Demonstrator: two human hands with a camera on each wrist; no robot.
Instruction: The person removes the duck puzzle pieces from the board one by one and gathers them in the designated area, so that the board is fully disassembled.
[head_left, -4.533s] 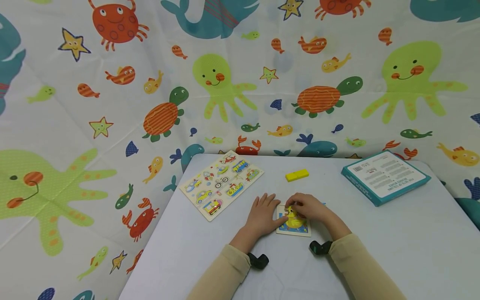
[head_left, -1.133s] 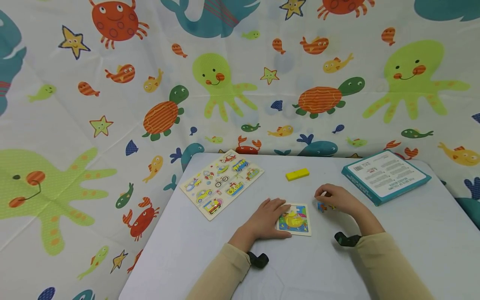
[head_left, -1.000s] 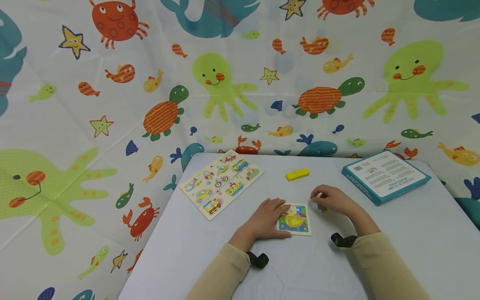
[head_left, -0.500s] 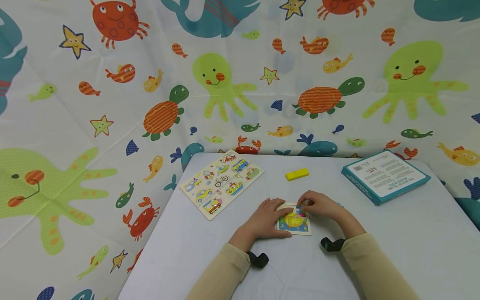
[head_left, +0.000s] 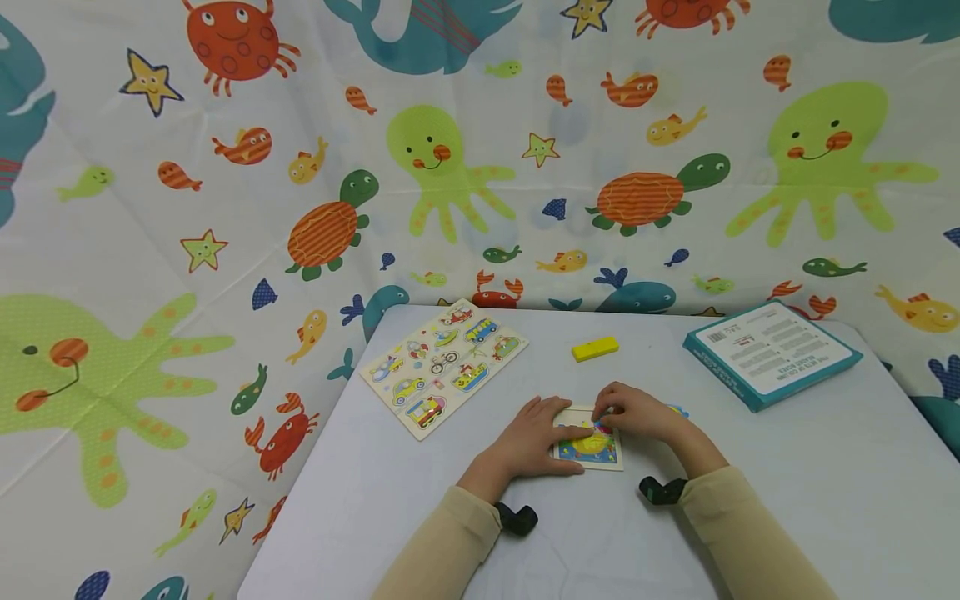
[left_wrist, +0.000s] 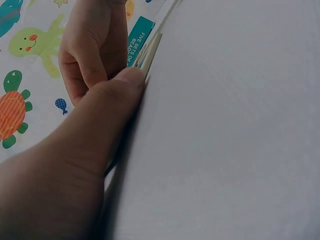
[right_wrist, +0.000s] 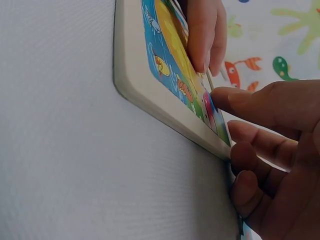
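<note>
A small square duck puzzle (head_left: 588, 454) lies on the table between both hands. My left hand (head_left: 528, 442) rests along its left side with fairly straight fingers; a fingertip lies on the yellow duck and the thumb is at the near edge. My right hand (head_left: 637, 412) is over the far right corner, its fingers curled at a pink-and-blue puzzle piece (right_wrist: 210, 107). In the right wrist view one digit of my right hand (right_wrist: 280, 140) touches that piece, and the other fingers curl beside the board. Another puzzle piece (head_left: 679, 410) lies partly hidden behind my right wrist.
A vehicle peg puzzle board (head_left: 446, 367) lies at the back left. A yellow block (head_left: 595, 349) sits beyond the duck puzzle, and a teal-and-white box (head_left: 772, 354) stands at the back right. A sea-animal cloth (head_left: 480, 208) hangs behind the table.
My right hand has moved left from the loose pieces to the puzzle's far right corner, carrying a piece. The left hand stays on the board, one finger now reaching further over the duck.
</note>
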